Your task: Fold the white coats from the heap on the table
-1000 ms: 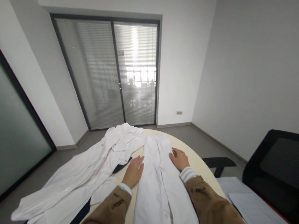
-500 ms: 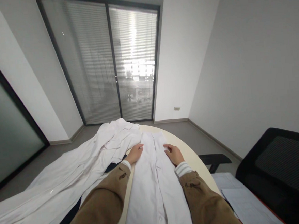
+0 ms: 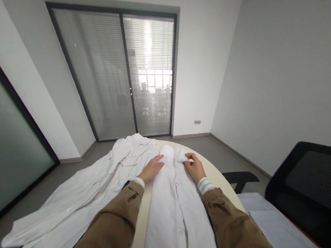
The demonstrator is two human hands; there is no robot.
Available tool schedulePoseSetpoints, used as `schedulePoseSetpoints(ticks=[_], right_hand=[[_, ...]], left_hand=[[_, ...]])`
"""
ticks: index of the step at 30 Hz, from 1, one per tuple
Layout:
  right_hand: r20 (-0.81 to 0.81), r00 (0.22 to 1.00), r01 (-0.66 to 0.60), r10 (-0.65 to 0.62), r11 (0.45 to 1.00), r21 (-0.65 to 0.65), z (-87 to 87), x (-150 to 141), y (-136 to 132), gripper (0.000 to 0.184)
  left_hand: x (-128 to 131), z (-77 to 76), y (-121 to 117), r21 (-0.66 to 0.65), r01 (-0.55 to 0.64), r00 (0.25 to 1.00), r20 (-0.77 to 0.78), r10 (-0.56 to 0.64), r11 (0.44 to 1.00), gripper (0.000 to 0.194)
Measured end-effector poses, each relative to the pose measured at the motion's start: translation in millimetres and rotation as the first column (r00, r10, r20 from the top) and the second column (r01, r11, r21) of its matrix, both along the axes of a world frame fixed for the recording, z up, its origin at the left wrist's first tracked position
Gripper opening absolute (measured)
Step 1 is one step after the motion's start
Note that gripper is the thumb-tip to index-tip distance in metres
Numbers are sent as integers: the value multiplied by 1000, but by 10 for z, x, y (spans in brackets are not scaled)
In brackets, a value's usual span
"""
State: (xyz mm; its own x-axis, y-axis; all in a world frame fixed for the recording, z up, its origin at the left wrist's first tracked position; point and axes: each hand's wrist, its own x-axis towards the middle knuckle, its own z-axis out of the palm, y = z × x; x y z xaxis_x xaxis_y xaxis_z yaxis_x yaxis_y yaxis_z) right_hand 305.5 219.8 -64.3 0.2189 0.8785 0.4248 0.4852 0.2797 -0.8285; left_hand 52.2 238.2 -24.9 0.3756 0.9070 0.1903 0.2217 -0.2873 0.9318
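A white button-front garment (image 3: 167, 210) lies lengthwise in a long, narrow shape on the pale round table (image 3: 214, 175), its button strip running down the middle. Its far end is raised and curls over in two soft humps. My left hand (image 3: 152, 168) grips the left edge near that end, fingers and thumb pinched on the cloth. On the opposite edge, my right hand (image 3: 195, 168) pinches the far right corner between thumb and fingers. To the left, a second white garment (image 3: 87, 190) is spread loosely in wrinkles, with dark cloth showing beneath it.
A black mesh chair (image 3: 314, 181) stands at the right, its armrest (image 3: 240, 177) close to the table edge. Pale papers or cloth (image 3: 274, 214) lie on its seat. Beyond the table are a glass partition with blinds (image 3: 106, 86) and white walls.
Both hands have closed on the far end of the button-front garment. That end, flat before, is now lifted and curled. The view has shifted slightly.
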Motion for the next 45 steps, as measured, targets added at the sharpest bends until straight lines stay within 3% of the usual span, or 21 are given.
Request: schedulePoseSetpoints(ticks=[7, 13, 16, 19, 24, 26, 28, 31, 34, 37, 41, 45], right_hand=[[-188, 962, -184, 199, 978, 94, 259, -172, -85, 53], [-369, 868, -327, 333, 942, 82, 428, -263, -466, 101], [-410, 805, -467, 429, 884, 8, 517, -216, -729, 117], [-476, 698, -639, 535, 766, -77, 631, -144, -1018, 115], [-552, 543, -837, 633, 463, -292, 706, -48, -1392, 109], [-548, 523, -851, 653, 365, -378, 649, -24, -1448, 110], [-536, 511, -844, 672, 273, -462, 564, -13, -1456, 104], [-515, 502, -819, 695, 190, -542, 432, -27, -1412, 89], [-451, 541, -795, 710, 255, -551, 319, -69, -1317, 79], [-325, 616, -754, 718, 416, -509, 221, -121, -1174, 69], [-140, 735, -653, 663, 639, -407, 136, -200, -999, 64], [-33, 822, -556, 569, 788, -266, 64, -238, -946, 83]], left_hand=[[-181, 307, -222, -1, -18, 965, 262, 18, 1000, 51], [-389, 259, -582, -76, 20, 892, 451, 17, 997, 53], [-476, 203, -862, -103, 30, 852, 523, 28, 994, 46], [-571, 163, -1188, -166, 59, 811, 584, 50, 984, 32], [-722, 29, -1661, -329, 257, 712, 701, 52, 909, 15], [-754, -65, -1763, -448, 291, 752, 654, 88, 845, 22], [-764, -166, -1803, -543, 244, 839, 534, 106, 803, 32], [-756, -296, -1770, -565, 142, 931, 356, 84, 813, 41], [-728, -384, -1655, -447, 79, 964, 261, 46, 891, 51], [-660, -439, -1470, -291, 53, 974, 227, 15, 955, 59], [-539, -480, -1163, -170, -7, 973, 228, 46, 985, 60], [-499, -499, -989, -150, -10, 969, 243, 46, 989, 54]])
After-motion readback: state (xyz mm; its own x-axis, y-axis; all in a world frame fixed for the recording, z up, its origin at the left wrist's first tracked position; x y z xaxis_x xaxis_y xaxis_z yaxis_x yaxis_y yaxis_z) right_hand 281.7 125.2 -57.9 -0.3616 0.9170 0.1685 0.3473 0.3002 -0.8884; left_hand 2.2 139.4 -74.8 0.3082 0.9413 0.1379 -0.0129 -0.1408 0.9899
